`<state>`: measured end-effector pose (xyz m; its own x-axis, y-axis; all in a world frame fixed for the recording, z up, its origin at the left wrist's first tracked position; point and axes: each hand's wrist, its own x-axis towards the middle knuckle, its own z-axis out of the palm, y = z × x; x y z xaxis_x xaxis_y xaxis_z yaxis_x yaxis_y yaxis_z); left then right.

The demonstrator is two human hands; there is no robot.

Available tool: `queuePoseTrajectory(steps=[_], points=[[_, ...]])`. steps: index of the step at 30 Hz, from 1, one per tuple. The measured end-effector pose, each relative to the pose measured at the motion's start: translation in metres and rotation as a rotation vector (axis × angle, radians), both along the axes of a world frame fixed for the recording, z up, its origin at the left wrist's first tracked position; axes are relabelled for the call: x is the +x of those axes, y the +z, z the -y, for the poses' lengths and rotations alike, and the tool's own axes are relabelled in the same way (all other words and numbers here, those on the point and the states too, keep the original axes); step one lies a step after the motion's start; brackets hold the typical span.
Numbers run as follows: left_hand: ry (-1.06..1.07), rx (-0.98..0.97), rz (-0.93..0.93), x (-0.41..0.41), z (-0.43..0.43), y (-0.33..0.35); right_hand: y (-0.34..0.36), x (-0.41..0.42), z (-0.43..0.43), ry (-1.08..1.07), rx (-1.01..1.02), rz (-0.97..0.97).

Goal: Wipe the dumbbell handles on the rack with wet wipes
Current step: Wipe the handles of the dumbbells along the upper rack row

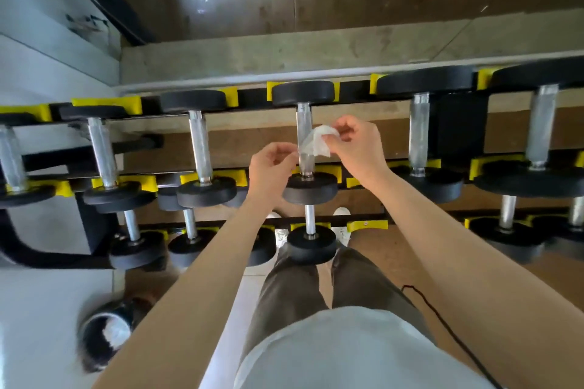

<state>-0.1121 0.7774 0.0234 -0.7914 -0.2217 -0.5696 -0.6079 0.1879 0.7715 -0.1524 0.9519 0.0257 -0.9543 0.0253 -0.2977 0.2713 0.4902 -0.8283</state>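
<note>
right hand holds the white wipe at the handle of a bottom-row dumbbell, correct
No: in the head view the right hand holds the white wipe at the handle of a top-row dumbbell, not a bottom-row one.

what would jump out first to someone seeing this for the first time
The eye lands first on the white wipe, pinched by the right hand at the centre over the shiny handle of the middle dumbbell. The left hand is close beside it. Next come the rows of black dumbbells on the rack, whose yellow cradles run across the picture.
</note>
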Motion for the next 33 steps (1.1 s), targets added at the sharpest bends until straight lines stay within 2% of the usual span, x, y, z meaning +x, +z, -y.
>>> queuePoseTrajectory(steps=[4, 10, 16, 21, 26, 30, 33], points=[[-0.051, -0.147, -0.030, -0.009, 0.008, -0.011, -0.019, -0.013, 0.020, -0.059, 0.020, -0.048], [-0.099, -0.134, -0.025, -0.017, 0.002, -0.023, -0.032, 0.000, 0.035, 0.062, 0.093, -0.143], [-0.134, -0.151, -0.093, -0.015, 0.006, -0.022, -0.031, 0.030, 0.014, 0.290, 0.267, 0.037], [-0.287, -0.123, -0.360, -0.004, 0.006, -0.015, -0.020, 0.007, 0.026, 0.050, 0.157, -0.007], [-0.345, -0.339, -0.497, -0.010, 0.004, -0.022, -0.015, 0.000, 0.044, 0.069, 0.030, 0.029], [-0.340, -0.445, -0.436, -0.016, 0.010, -0.029, -0.016, 0.007, 0.030, 0.108, -0.032, 0.127], [-0.223, -0.380, -0.283, -0.021, 0.017, -0.028, -0.023, 0.012, 0.022, -0.002, 0.030, 0.101]])
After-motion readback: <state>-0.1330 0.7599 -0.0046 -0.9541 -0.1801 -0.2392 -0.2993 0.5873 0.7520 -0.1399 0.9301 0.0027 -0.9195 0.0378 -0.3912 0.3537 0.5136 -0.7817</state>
